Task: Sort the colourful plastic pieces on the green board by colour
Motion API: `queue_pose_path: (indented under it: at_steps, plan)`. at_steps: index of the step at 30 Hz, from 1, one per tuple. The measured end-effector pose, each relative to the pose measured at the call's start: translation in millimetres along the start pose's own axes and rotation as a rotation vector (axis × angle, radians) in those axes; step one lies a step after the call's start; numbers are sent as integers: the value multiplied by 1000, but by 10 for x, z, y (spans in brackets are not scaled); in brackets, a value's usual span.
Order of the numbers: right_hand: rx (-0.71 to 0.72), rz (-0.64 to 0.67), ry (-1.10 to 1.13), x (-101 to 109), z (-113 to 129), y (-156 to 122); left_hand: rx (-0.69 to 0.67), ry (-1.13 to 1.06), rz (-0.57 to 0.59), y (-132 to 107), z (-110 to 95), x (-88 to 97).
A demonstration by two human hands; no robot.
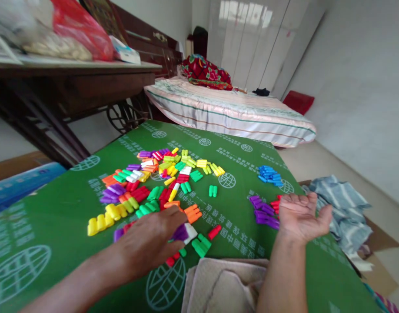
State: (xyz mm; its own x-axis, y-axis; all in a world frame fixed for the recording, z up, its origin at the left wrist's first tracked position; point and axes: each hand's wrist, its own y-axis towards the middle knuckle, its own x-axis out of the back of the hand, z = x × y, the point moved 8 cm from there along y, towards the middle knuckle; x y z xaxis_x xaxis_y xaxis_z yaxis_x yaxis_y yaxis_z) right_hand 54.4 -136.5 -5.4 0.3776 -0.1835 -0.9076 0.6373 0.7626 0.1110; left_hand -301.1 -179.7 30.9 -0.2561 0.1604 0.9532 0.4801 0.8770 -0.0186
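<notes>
Two hands differ: the right hand [300,217], fingers loosely open, is empty; the left hand [150,237] half-curls around a purple plastic piece [179,233], hold unclear, best pinched without nudging green pieces [201,245].

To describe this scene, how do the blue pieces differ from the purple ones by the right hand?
The blue pieces sit apart from other colors; the purple pieces lie beside red pieces. The purple pieces are closer to the right hand; the blue pieces lie farther back. Both lie on the green board.

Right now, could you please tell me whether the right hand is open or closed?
Open: the right hand is palm up, its thumb held outward.
</notes>
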Motion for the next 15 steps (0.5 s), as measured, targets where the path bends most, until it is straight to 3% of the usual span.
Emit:
queue_pose_path:
  at_steps: [4,6,9,15]
  plan:
    - [29,10,5,25,75,19,-97,87,225,554,-833,-382]
    - [32,21,2,39,95,33,-164,95,219,778,-1092,-489]
    - [37,33,12,54,98,50,-199,109,207,1051,-1248,-637]
    - [15,34,44,39,24,52,-204,125,139,1448,-1276,-779]
